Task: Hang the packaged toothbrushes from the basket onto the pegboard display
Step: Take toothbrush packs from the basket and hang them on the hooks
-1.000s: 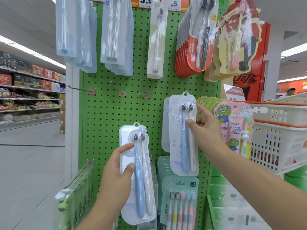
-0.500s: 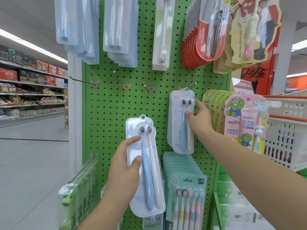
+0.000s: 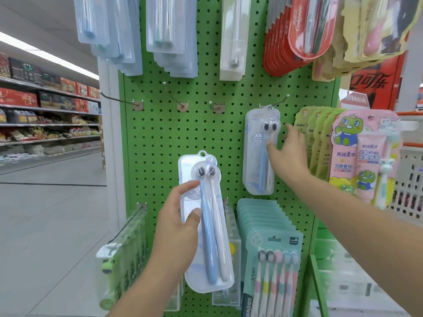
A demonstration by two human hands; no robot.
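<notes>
A green pegboard fills the middle of the frame. In the lower centre the left hand grasps a clear two-brush pack, thumb across its front and fingers curled behind the left edge. This pack is held upright in front of the board, off any hook, with its hang hole at the top and a blue and a beige brush inside.

To the right of centre a second pack of the same kind hangs on a hook, lying against the board. The right hand reaches in from the lower right; its thumb touches the pack's right edge, and its other fingers are spread and relaxed beside it, closed on nothing.

Across the middle of the board three empty hooks stick out, left of the hung pack. Along the top hang rows of clear packs and red packs. At lower right is a row of teal multi-brush packs; to the right of the hung pack hang pink kids' sets. A white basket sits at the right edge. Store shelves run along the left of the frame.
</notes>
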